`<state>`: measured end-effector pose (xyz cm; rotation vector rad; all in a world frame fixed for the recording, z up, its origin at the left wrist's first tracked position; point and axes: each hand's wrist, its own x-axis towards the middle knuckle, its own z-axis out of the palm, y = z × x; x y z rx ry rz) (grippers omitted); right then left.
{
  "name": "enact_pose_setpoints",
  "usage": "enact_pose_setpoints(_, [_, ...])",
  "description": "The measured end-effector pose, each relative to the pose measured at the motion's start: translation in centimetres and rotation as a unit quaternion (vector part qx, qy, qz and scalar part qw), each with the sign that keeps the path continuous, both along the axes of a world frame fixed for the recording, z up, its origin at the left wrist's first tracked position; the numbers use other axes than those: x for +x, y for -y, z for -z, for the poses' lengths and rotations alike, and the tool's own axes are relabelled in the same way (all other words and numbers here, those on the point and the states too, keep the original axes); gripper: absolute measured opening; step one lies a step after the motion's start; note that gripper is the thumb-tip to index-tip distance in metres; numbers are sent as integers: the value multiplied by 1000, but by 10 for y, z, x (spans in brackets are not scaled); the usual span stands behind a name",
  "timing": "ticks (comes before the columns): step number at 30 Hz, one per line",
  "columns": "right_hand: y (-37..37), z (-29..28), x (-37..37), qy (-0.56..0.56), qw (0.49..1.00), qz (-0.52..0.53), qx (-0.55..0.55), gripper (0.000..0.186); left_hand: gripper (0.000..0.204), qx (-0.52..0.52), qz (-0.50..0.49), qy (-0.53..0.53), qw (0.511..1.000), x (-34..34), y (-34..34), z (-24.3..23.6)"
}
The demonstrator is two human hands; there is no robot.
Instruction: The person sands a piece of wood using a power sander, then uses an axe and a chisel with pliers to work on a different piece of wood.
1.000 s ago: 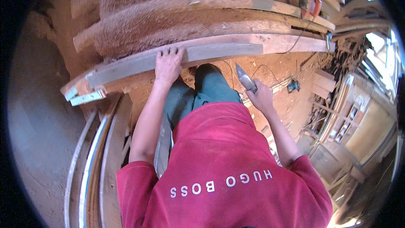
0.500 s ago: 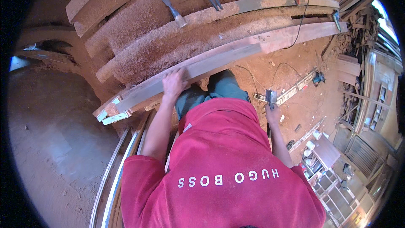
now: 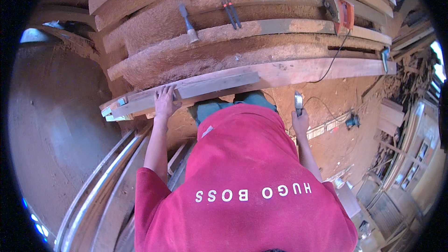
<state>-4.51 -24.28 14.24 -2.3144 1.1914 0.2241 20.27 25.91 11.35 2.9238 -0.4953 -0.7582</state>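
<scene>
My left hand [image 3: 166, 103] rests with spread fingers on a grey wooden strip [image 3: 218, 85], which lies along a long pinkish board [image 3: 293, 71] crossing in front of my legs. Small pale blocks [image 3: 116, 113] are at the board's left end. My right hand [image 3: 300, 121] is closed on the handle of a metal-bladed tool [image 3: 298, 99], held upright below the board and right of my thighs. On the sawdust-covered timbers beyond lie a chisel-like tool [image 3: 189, 27] and pliers with red bands [image 3: 229, 9].
An orange power tool [image 3: 344, 13] with a cord sits at the upper right, near a teal clamp [image 3: 385, 59]. A teal power tool [image 3: 353, 121] lies on the dusty floor. Long boards [image 3: 93, 191] lean at lower left; scrap wood [image 3: 392, 116] is piled at right.
My view has shifted, showing more timber stack. My left hand has moved toward the board's left part, fingers more spread. The tool in my right hand has swung from slanted to upright.
</scene>
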Motion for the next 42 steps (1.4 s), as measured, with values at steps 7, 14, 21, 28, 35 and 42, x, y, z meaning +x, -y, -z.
enact_pose_setpoints(7, [97, 37, 82, 13, 988, -154, -19, 51, 63, -148, -121, 95, 977, -73, 143, -15])
enact_pose_setpoints(14, [117, 88, 182, 142, 985, -93, -27, 53, 48, -365, -357, -302, 805, -187, 160, 15])
enact_pose_setpoints(21, [141, 127, 238, 189, 979, -68, -11, 56, 49, -193, -378, -199, 884, -198, 122, -10])
enact_pose_setpoints(28, [135, 107, 223, 130, 984, -120, -30, 53, 42, -146, -394, -162, 893, -137, 145, -30])
enact_pose_setpoints(35, [108, 64, 148, 210, 970, -70, -101, 48, 32, -228, -139, 138, 954, -38, 190, -43])
enact_pose_setpoints(42, [40, 110, -24, 117, 986, 80, -87, 40, 49, -119, 56, 164, 978, 107, 154, 5])
